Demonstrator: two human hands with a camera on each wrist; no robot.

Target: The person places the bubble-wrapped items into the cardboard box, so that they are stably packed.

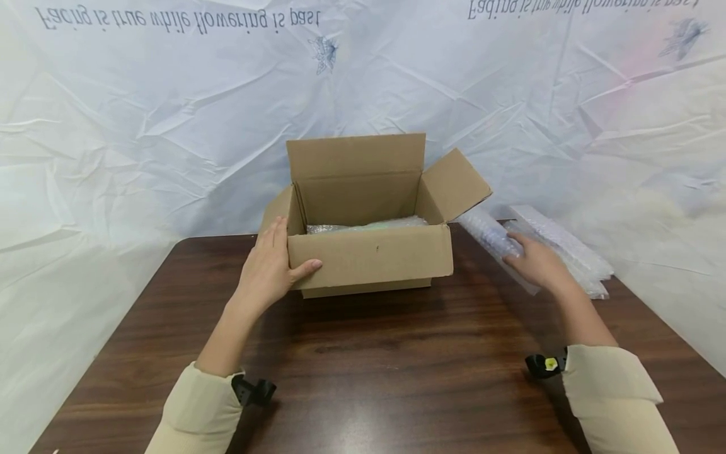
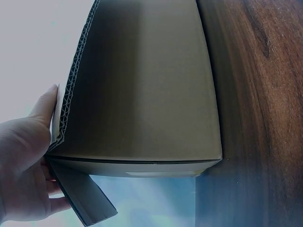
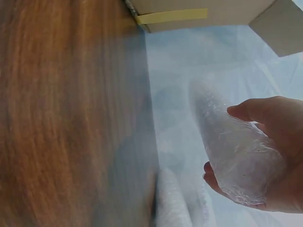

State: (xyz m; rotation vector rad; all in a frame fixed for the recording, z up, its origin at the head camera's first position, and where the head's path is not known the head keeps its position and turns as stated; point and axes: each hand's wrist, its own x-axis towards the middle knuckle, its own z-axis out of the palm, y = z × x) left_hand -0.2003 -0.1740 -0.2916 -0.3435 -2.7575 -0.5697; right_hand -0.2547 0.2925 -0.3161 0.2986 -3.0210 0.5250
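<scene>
An open cardboard box (image 1: 374, 255) stands near the far side of the table with its flaps spread. My left hand (image 1: 266, 268) holds its front left corner, the thumb over the front flap and the fingers at the left flap (image 2: 83, 194). Inside the box, clear plastic wrapping (image 1: 391, 222) shows above the front edge. To the right of the box, my right hand (image 1: 535, 260) grips a long bundle of bubble wrap (image 3: 236, 156) between thumb and fingers. In the right wrist view that bundle is raised off the table; what it contains is hidden.
More bubble-wrap bundles (image 1: 567, 252) lie at the far right of the brown wooden table (image 1: 368, 366). A white printed sheet (image 1: 187, 126) hangs behind and at both sides. The box's right flap (image 1: 456, 183) sticks out toward the bundles.
</scene>
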